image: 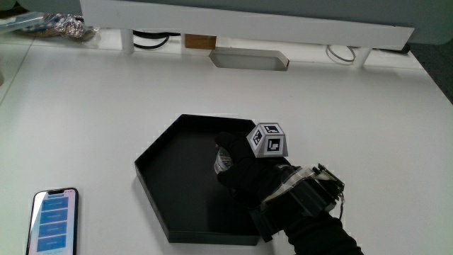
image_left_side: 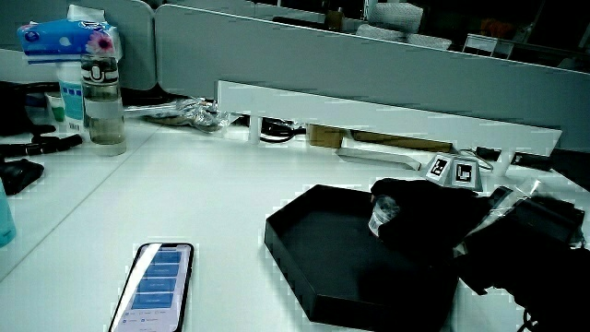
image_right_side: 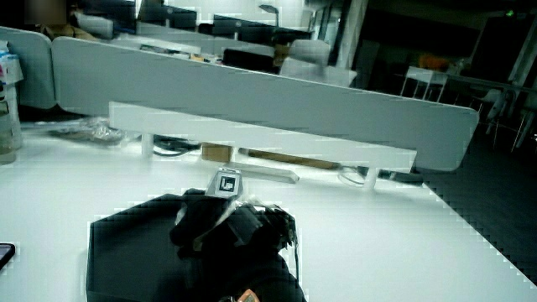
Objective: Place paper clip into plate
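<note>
The fingers (image: pixel 230 157) are seen curled around a small pale, shiny object (image: pixel 224 161), presumably the paper clip, though its form cannot be made out; it is held over the inside of the black hexagonal plate (image: pixel 164 184), and whether it touches the plate's floor cannot be told. The same pale object (image_left_side: pixel 382 214) is seen between the curled fingers in a side view. The hand (image: pixel 248 170) is positioned over the plate, with the patterned cube (image: pixel 268 139) carried on its back, and the forearm (image: pixel 311 216) is extended across the plate's rim at the side nearer to the person. The plate is set on the white surface (image: pixel 106 99). A smartphone (image: pixel 53 221) with a lit screen is laid flat on the surface beside the plate, well apart from it. In a side view a clear bottle (image_left_side: pixel 102 101) is stood upright near the low partition (image_left_side: pixel 387 120), with a tissue pack (image_left_side: pixel 69 37) seen just beside its top.
</note>
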The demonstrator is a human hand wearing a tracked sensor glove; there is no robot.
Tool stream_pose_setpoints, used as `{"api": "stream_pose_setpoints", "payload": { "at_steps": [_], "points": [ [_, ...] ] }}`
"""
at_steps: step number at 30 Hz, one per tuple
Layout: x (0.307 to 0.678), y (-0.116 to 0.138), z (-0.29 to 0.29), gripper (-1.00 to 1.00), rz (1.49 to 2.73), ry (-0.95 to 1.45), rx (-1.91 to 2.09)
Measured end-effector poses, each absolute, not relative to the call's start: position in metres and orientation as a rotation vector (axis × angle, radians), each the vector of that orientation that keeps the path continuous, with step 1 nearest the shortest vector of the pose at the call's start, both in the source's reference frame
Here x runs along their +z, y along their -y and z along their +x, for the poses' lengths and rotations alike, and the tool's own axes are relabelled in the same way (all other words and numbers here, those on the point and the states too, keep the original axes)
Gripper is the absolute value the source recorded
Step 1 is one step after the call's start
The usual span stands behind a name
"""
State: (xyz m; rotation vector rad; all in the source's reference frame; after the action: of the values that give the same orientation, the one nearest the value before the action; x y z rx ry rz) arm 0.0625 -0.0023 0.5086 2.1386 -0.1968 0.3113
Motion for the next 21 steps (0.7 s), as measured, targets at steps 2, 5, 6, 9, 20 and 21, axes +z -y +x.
{"api": "stream_pose_setpoints", "payload": {
  "at_steps": [2,5,6,9,20,21],
  "points": [
    [0.508,0.002,0.058,0.00,2.127,0.209,0.310],
    [0.508,0.002,0.056,0.00,2.121,0.206,0.315],
    [0.512,0.001,0.056,0.00,2.112,0.200,0.295],
    [0.516,-0.001,0.057,0.00,2.106,0.189,0.301],
    [0.543,-0.018,0.055,0.00,2.077,0.158,0.230],
    [0.546,-0.020,0.054,0.00,2.059,0.173,0.236]
  ]
}}
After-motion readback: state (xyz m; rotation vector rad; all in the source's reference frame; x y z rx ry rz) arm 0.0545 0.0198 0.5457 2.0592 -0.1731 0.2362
